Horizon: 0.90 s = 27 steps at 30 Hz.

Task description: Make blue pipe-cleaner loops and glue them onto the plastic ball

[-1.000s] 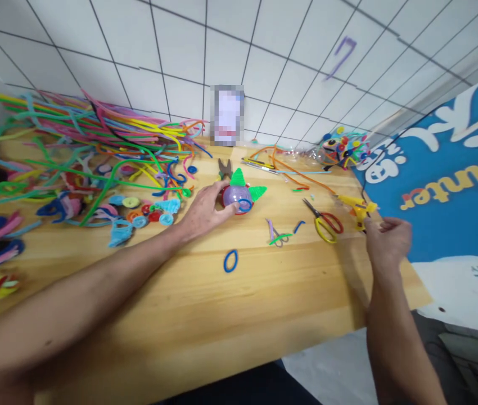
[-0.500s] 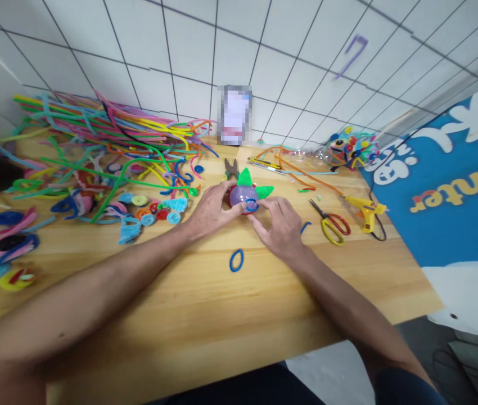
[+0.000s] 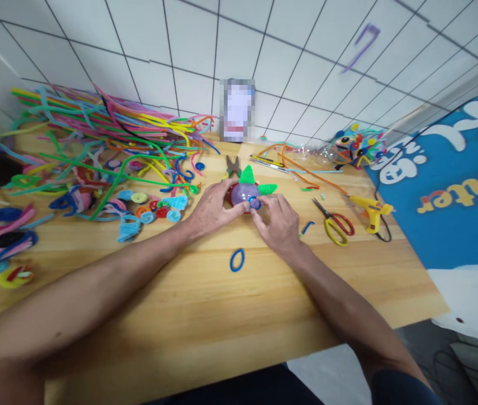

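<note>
My left hand [image 3: 213, 209] is closed around the side of a shiny purple ball [image 3: 239, 193] with a red rim and two green pipe-cleaner pieces [image 3: 246, 175] standing out at its top and right. Against the ball's lower right, my right hand [image 3: 279, 221] pinches a small blue pipe-cleaner loop [image 3: 254, 201] between thumb and fingertips. The left thumb lies on the ball beside that loop. Nearer me, a second blue loop [image 3: 237, 260] lies flat on the wooden table [image 3: 197, 315].
Pliers [image 3: 233, 164] lie behind the ball. Scissors [image 3: 334, 225] and a yellow glue gun [image 3: 371, 212] are to the right. Pipe cleaners [image 3: 112, 121] and finished craft pieces [image 3: 154, 211] crowd the left. A phone [image 3: 237, 112] leans on the tiled wall.
My right fingers have closed in on the ball, and the blue loop has shifted slightly right on it. The left hand keeps its hold. The view has tilted a little.
</note>
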{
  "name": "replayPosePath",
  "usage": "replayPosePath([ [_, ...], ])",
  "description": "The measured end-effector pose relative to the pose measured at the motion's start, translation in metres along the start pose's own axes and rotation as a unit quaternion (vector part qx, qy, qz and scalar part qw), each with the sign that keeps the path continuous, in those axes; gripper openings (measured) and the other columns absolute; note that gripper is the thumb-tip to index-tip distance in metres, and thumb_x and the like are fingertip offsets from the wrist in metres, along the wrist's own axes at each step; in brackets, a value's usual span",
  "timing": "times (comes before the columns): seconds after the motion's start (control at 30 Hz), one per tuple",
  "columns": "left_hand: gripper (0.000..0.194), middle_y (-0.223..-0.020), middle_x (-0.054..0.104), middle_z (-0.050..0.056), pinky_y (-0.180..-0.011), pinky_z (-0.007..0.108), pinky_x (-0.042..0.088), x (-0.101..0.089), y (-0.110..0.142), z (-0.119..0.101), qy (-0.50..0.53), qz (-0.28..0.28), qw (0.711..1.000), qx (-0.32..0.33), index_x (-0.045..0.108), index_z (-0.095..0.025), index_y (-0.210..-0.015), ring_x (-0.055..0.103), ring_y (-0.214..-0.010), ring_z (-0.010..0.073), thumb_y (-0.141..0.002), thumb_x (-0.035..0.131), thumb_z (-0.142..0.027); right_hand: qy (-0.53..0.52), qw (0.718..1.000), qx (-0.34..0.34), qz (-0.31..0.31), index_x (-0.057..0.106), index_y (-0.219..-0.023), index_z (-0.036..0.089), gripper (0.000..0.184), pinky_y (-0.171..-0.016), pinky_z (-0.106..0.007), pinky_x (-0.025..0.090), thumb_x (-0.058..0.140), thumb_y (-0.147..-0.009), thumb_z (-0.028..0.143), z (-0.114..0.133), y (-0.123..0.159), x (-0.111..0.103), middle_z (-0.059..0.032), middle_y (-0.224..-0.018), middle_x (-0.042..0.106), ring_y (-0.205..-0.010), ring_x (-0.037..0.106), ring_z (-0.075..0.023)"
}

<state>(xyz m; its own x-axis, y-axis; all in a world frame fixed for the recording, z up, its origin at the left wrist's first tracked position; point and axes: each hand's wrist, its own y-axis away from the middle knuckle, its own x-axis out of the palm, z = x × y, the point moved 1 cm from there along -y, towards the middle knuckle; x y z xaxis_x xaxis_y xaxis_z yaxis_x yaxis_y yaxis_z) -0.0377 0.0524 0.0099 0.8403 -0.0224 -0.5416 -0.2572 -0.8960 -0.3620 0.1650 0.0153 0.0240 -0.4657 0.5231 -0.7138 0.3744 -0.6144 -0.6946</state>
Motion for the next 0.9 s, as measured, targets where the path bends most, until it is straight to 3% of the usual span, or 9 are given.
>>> replayPosePath([
  [0.9, 0.054, -0.129, 0.076, 0.013, -0.106, 0.048, 0.056, 0.0011, 0.0000, 0.0029, 0.023, -0.003, 1.000, 0.006, 0.062, -0.018, -0.134, 0.073, -0.117, 0.0302, -0.089, 0.073, -0.044, 0.002, 1.000, -0.015, -0.006, 0.066, -0.117, 0.022, 0.017, -0.084, -0.040, 0.062, 0.066, -0.100, 0.023, 0.0000, 0.0002, 0.0013, -0.0114, -0.103, 0.074, -0.097, 0.072, -0.0272],
])
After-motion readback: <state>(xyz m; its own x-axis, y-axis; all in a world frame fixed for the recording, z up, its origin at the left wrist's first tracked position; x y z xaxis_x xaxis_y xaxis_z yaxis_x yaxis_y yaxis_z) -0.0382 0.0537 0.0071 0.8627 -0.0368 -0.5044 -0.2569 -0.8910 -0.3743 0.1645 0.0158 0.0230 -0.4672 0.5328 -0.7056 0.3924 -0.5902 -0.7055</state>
